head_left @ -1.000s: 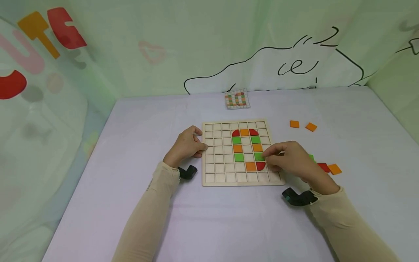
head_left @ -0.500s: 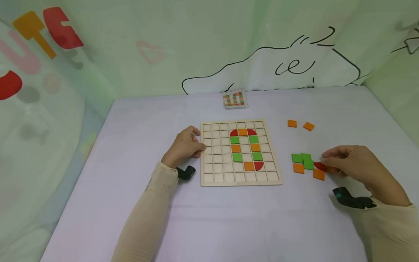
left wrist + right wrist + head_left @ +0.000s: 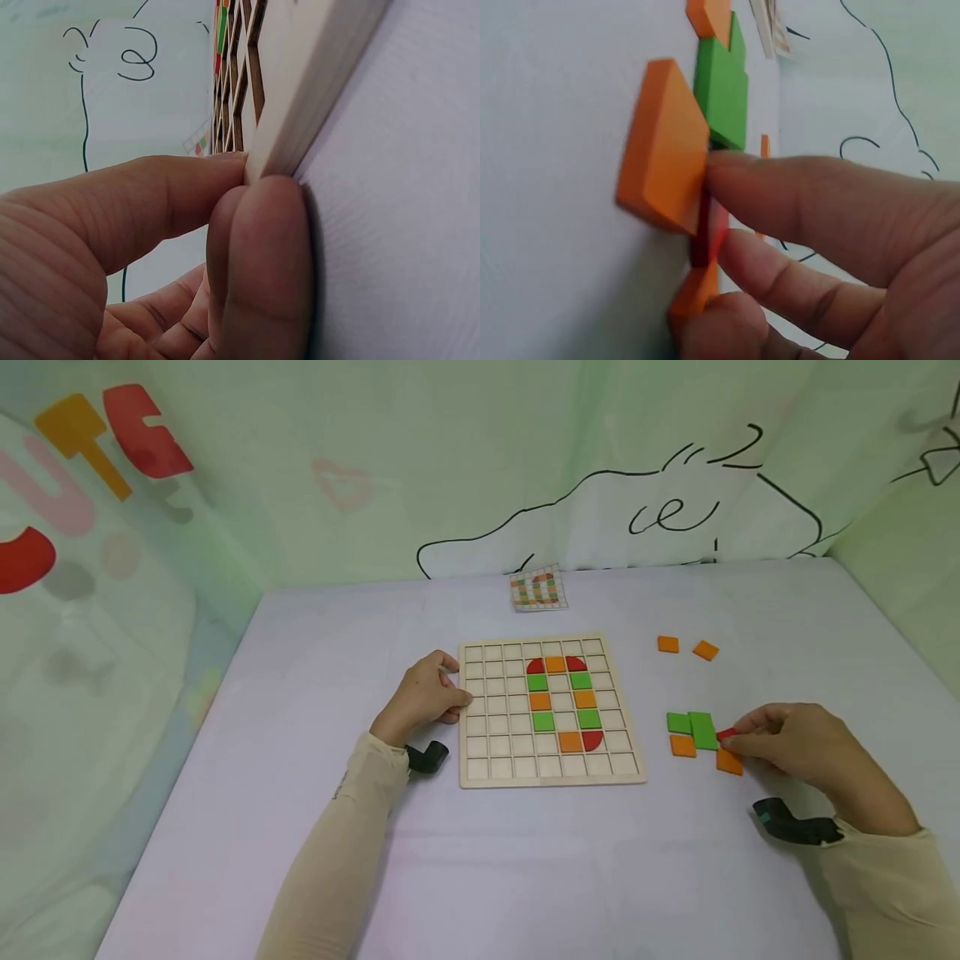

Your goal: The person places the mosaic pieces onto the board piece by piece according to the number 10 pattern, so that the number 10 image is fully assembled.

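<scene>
A wooden grid board [image 3: 517, 782] lies flat on the table, with red rounded, orange square and green square tiles set in a loop of its cells. My left hand [image 3: 427, 693] holds the board's left edge, thumb at the top face and curled fingers against the side, close up in the left wrist view. To the right of the board, my right hand [image 3: 813, 747] pinches a red tile [image 3: 711, 232] between thumb and finger. The fingers partly cover that tile. Right beside it lie an orange tile [image 3: 730, 762] and a green tile [image 3: 703, 731].
Another green tile [image 3: 678, 722] and an orange tile [image 3: 683, 746] lie left of the right hand. Farther back are two orange tiles [image 3: 668, 644]. A small card with a printed coloured grid pattern [image 3: 538, 589] lies behind the board, near the curtain [image 3: 465, 460].
My right hand has left the board's right side for the loose tiles and now pinches a red tile there. The left hand stays at the board's edge.
</scene>
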Available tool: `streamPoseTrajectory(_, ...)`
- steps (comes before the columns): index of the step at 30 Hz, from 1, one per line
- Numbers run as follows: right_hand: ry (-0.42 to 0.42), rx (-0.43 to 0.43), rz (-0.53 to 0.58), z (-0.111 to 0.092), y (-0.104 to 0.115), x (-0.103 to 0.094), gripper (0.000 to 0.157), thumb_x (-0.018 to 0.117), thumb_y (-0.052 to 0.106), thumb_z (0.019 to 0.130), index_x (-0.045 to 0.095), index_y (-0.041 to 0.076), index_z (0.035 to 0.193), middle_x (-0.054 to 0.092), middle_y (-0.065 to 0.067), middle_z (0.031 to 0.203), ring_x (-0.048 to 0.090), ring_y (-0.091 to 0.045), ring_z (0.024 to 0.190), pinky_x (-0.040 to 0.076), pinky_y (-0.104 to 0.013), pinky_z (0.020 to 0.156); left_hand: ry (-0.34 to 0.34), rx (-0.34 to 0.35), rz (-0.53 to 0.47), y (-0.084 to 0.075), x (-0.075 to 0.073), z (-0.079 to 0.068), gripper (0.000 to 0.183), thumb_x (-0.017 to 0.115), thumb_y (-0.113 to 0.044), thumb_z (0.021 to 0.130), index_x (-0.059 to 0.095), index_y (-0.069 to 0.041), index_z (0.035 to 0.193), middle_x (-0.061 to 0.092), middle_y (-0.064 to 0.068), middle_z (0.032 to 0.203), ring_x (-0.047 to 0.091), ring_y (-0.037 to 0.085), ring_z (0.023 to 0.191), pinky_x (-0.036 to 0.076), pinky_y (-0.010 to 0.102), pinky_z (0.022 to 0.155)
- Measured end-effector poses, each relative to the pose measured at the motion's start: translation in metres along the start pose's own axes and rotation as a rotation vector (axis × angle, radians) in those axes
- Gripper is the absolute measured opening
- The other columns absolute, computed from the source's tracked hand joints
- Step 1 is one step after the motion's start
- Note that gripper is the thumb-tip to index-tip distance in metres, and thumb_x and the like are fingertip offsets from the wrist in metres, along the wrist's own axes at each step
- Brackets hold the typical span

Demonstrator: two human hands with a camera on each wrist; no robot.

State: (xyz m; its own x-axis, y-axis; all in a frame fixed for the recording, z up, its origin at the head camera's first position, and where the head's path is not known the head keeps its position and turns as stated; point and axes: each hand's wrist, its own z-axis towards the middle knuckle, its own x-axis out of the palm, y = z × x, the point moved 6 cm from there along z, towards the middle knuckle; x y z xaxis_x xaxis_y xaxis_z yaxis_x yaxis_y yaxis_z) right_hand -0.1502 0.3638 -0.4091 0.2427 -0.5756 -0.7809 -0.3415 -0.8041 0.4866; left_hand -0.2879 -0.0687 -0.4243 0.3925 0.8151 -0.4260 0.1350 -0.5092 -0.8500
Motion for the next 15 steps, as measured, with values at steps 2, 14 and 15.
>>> streamPoseTrajectory(2, -0.01, -0.005, -0.014, 0.001, 0.002, 0.001, 0.046, 0.074, 0.039, 0.095, 0.066, -0.001, 0.115, 0.063, -0.002, 0.083, 0.055, -0.021, 0.077, 0.041, -0.029, 0.061, 0.0, 0.003, 0.002, 0.0, 0.0, 0.0, 0.049, 0.078, -0.002, 0.09, 0.053, -0.003, 0.132, 0.059, 0.012, 0.096, 0.067, 0.016, 0.066, 0.064, 0.028, 0.062)
streamPoseTrajectory(14, -0.019, -0.025, -0.013, 0.004, 0.011, 0.005, 0.04, 0.074, 0.034, 0.092, 0.065, -0.001, 0.111, 0.063, -0.006, 0.091, 0.05, -0.027, 0.089, 0.041, -0.029, 0.064, 0.002, 0.003, -0.003, 0.001, 0.0, 0.001, 0.048, 0.077, -0.001, 0.09, 0.053, -0.003, 0.131, 0.059, 0.011, 0.096, 0.068, 0.016, 0.066, 0.064, 0.028, 0.062)
streamPoseTrajectory(15, -0.029, -0.034, -0.013, 0.004, 0.012, 0.006, 0.039, 0.075, 0.033, 0.092, 0.065, -0.001, 0.109, 0.064, -0.006, 0.091, 0.05, -0.027, 0.089, 0.04, -0.029, 0.063, 0.003, 0.002, -0.003, 0.001, 0.0, 0.001, 0.048, 0.077, -0.001, 0.09, 0.053, -0.003, 0.132, 0.059, 0.011, 0.096, 0.068, 0.016, 0.066, 0.064, 0.028, 0.062)
